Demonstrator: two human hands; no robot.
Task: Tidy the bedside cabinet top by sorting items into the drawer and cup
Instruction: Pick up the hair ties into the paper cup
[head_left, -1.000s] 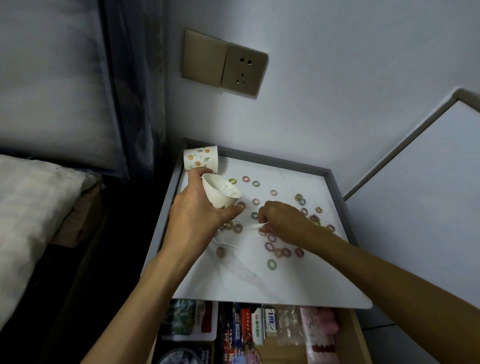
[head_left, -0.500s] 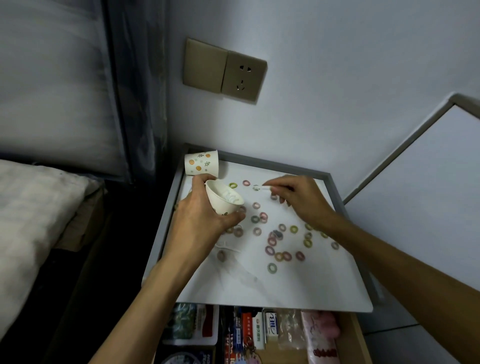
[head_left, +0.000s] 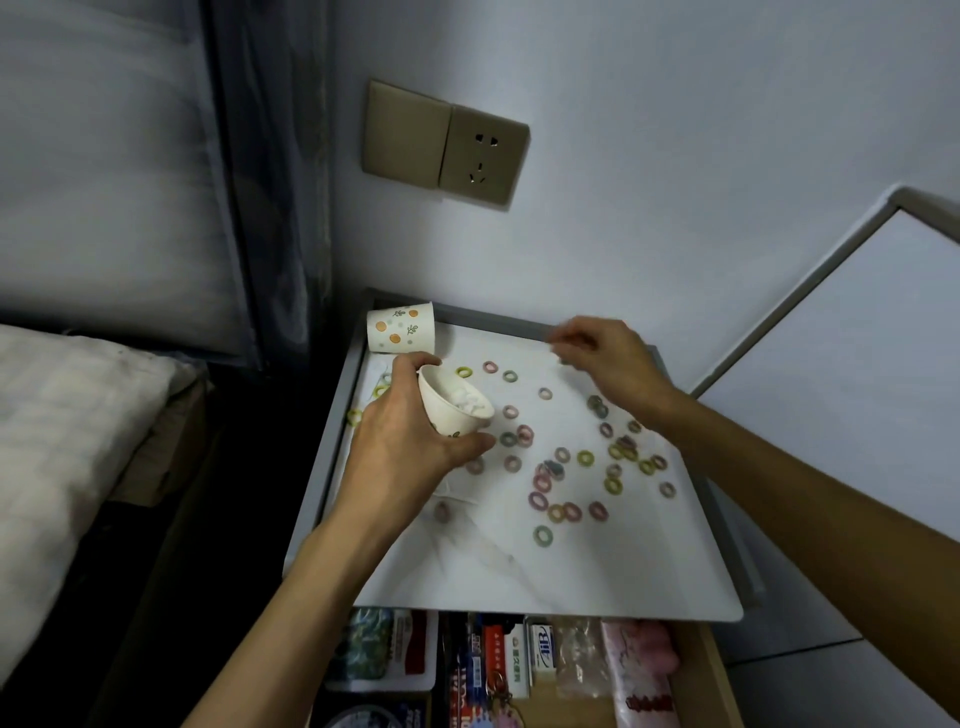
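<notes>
Paper cup (head_left: 454, 410), tilted, white contents inside: left hand (head_left: 400, 447) grip curled round its wall, above tabletop (head_left: 597, 571) left side. Second cup (head_left: 400, 327): on its side, back left corner. Coloured rings (head_left: 543, 535): scattered over tabletop. Right hand (head_left: 608, 364): near back rim, blurred, grip cannot be told. Drawer (head_left: 701, 675): open below.

Bench top (head_left: 597, 571): smooth, white, marble-veined, low sheen, with a matt grey frame. Held paper cup (head_left: 447, 415) and second paper cup (head_left: 400, 327) at 11 o'clock: matt, printed. Small rings (head_left: 543, 536): matt, apparently cloth-covered. Drawer (head_left: 701, 675) wall at 6 o'clock: matt, wood-look.
</notes>
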